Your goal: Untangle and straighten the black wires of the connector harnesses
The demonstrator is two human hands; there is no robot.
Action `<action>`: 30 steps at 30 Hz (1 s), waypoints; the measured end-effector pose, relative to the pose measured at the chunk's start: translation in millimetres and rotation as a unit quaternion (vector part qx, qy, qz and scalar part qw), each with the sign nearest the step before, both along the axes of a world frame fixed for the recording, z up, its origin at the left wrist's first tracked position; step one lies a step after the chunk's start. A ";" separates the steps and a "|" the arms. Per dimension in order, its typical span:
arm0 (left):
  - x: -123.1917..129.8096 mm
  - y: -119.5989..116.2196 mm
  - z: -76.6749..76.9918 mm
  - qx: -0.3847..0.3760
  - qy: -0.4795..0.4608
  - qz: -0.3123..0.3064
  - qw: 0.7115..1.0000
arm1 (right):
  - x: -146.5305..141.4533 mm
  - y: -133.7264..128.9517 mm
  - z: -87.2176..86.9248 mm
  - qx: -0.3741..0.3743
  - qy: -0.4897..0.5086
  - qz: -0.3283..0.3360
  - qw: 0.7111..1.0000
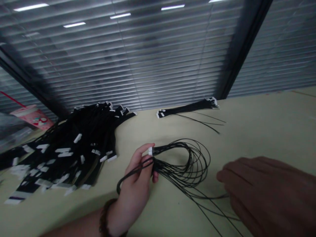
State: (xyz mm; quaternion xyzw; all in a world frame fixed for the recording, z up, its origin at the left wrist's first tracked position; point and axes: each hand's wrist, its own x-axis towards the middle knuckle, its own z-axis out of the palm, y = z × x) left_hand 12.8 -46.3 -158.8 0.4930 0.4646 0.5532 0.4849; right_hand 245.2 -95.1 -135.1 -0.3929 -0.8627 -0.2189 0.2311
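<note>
My left hand [138, 181], with a dark beaded bracelet at the wrist, is closed round a bundle of thin black wires [182, 164]. A white connector [150, 151] sticks out at its fingertips, and the wires loop to the right and back into the grip. Loose wire ends run down to the lower right. My right hand [264, 194] is at the right, back upward and blurred; some wire ends pass under it. Its fingers look pressed together, but whatever they hold, if anything, is hidden.
A large pile of black cables [91, 131] with white connectors lies at the left. Behind it stands a pink cup [34, 116] with a red straw. A thinner wire bundle [187, 108] lies at the back of the table [266, 131], before the window blinds [158, 59].
</note>
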 end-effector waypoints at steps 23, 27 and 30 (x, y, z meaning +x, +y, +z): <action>5.6 -21.4 -7.3 0.040 0.000 -0.104 0.994 | -47.6 11.8 1.3 -0.378 0.156 0.019 0.912; 4.1 -24.9 -9.1 0.059 0.002 -0.137 0.989 | -50.3 10.5 -1.5 -0.357 0.154 0.009 0.921; 4.2 -24.6 -8.7 0.070 0.004 -0.135 0.988 | -51.0 8.9 0.5 -0.319 0.148 0.000 0.936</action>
